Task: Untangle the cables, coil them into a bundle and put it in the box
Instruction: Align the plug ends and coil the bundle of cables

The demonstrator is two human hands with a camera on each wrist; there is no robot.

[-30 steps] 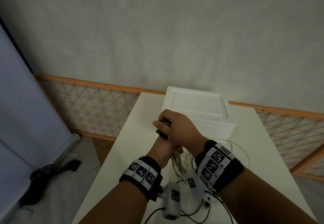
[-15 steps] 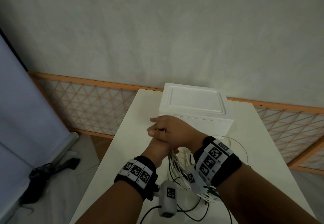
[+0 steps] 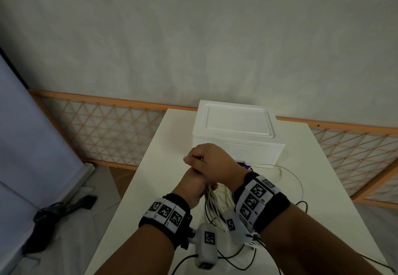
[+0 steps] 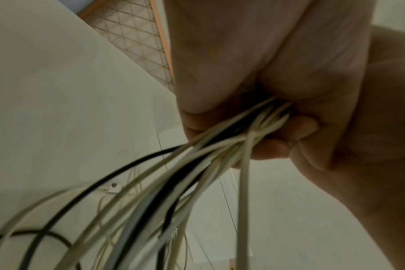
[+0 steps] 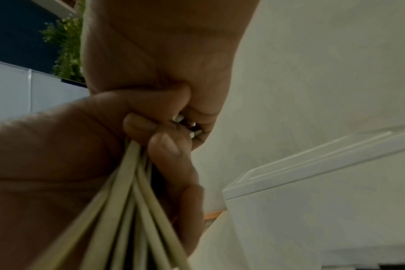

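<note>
We see both hands stacked over the white table, near side of the box. Left hand sits lower, fingers curled tight round the cables, a bunch of white strands with a few black ones. Right hand sits on top of it, touching, fingers wrapped round the top of the same bunch; small metal plug tips poke out between its fingers. Strands hang from the fists down to the tabletop, some loops lying loose to the right. Box is white, lid on, at the far end of the table, just beyond the hands. Purple item beside the box's near face, partly hidden, can't tell what.
</note>
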